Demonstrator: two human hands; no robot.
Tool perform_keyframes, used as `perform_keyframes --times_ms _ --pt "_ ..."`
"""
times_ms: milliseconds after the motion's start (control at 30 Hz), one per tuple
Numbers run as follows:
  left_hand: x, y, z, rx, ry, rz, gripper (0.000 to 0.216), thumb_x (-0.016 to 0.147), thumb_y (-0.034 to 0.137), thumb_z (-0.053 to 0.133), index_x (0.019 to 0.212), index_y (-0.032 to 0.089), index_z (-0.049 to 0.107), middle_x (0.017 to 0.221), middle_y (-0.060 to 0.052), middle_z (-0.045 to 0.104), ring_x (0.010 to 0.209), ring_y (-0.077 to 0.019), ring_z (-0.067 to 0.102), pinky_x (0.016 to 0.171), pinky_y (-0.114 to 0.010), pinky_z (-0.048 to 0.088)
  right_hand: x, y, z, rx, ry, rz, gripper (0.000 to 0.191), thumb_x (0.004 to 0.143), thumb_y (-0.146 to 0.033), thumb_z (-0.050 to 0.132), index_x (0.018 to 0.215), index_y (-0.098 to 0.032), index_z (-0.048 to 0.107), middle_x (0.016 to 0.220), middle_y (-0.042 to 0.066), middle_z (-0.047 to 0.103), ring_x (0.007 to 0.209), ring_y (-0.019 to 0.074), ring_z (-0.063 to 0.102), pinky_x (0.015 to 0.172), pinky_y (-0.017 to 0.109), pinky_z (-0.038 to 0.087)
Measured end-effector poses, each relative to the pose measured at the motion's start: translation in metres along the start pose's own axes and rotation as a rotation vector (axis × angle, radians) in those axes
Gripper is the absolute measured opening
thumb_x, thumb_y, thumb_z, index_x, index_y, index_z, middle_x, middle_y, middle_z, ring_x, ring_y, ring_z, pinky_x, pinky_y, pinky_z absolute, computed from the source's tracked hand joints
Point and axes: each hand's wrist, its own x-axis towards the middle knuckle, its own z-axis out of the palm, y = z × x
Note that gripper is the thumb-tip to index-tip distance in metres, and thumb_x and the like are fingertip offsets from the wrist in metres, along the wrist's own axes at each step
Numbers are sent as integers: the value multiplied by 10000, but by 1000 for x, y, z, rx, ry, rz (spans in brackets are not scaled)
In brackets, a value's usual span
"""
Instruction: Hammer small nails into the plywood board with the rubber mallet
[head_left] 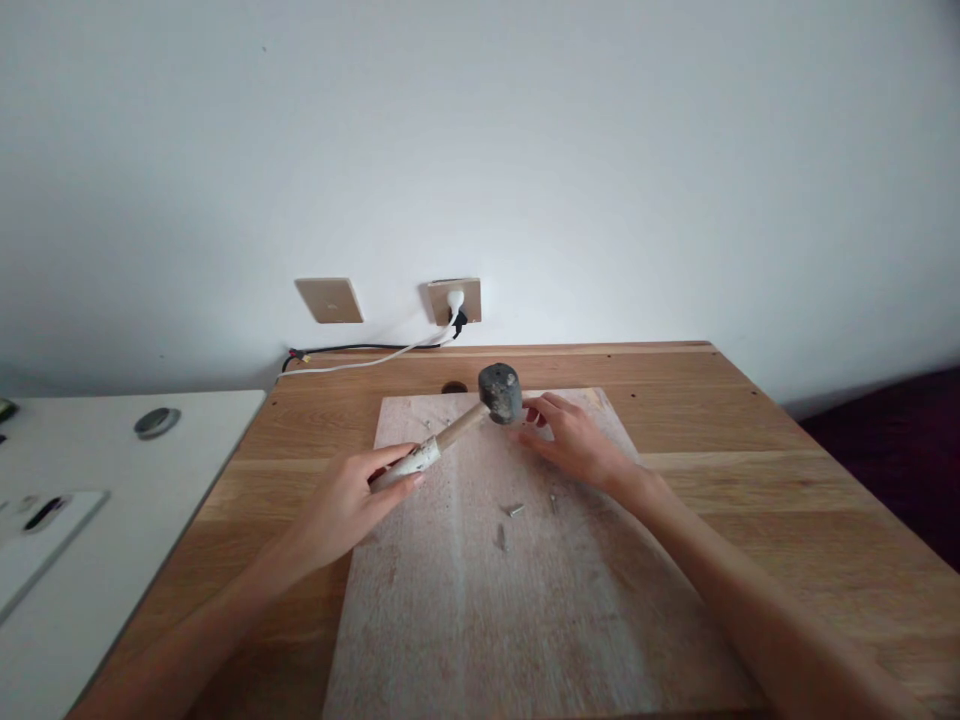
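My left hand (352, 500) is closed round the pale wooden handle of a mallet. Its dark rubber head (500, 392) hangs just above a pale plywood board (480, 600) that lies on the wooden table (787, 480). My right hand (574, 440) rests on the board right beside the mallet head, fingers drawn together near the head as if pinching something too small to make out. Loose nails (514, 510) lie on the board in front of my hands.
A white surface (112, 520) adjoins the table on the left, with a round metal cap (157, 422) and a flat white device (45, 520). On the wall behind are a blank plate (330, 300) and a socket (454, 300) with plugs and cables.
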Motion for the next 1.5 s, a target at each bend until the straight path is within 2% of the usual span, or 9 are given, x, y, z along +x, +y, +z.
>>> perform_keyframes --times_ms 100,233,333,467,600,733,833,1033,1500 --pt "4 -1 4 11 -12 9 397 938 449 608 1211 215 776 1046 -37 820 849 -206 734 789 -289 568 -20 1 -17 10 -13 -2 178 923 -266 698 1085 -193 707 957 73 731 815 206 704 788 337 571" --pt "4 -4 8 12 1 -7 409 942 457 598 1213 207 775 983 -30 821 768 -184 709 707 -265 549 -47 -11 -33 37 -131 38 114 968 -294 648 898 -214 688 815 36 725 702 178 679 671 292 530" --pt "4 -4 9 25 2 5 398 943 467 602 1191 215 784 978 -25 817 766 -182 699 686 -258 534 -60 -24 -33 -8 -232 84 143 941 -289 676 818 -216 669 773 30 729 680 189 674 628 293 489" --pt "4 2 7 2 -7 -6 398 937 463 603 1179 205 784 922 -22 808 737 -175 684 672 -255 528 -62 -31 -26 -5 -309 100 126 841 -99 633 785 -208 665 755 24 734 678 188 687 613 281 469" --pt "1 4 6 -16 -12 -25 412 938 479 593 1173 198 782 723 15 728 603 -142 606 563 -228 480 -46 -23 -26 92 -237 86 174 822 -66 591 774 -209 675 711 8 727 631 160 678 605 260 495" --pt "-8 -2 6 -95 -56 -102 478 948 526 581 1228 179 753 569 46 586 486 -123 524 455 -214 407 -22 -8 -22 198 -44 82 183 881 -139 590 965 -215 734 777 7 772 673 156 720 666 257 569" --pt "-13 -8 4 -177 -76 -178 547 953 560 576 1298 157 709 537 60 525 457 -118 505 430 -209 398 -7 1 -13 216 70 80 152 883 -164 594 914 -220 732 849 21 798 738 169 752 726 274 597" --pt "-18 -12 0 -211 -49 -192 513 944 541 597 1257 154 720 547 63 510 471 -109 502 441 -200 404 3 6 4 128 98 45 119 857 -163 599 829 -228 695 819 39 776 725 198 733 695 298 562" --pt "-14 -8 4 -201 -69 -185 535 946 541 582 1278 144 715 532 58 524 457 -117 515 430 -205 380 0 9 13 50 112 -19 119 868 -156 575 845 -239 657 851 44 742 783 200 701 748 298 543"
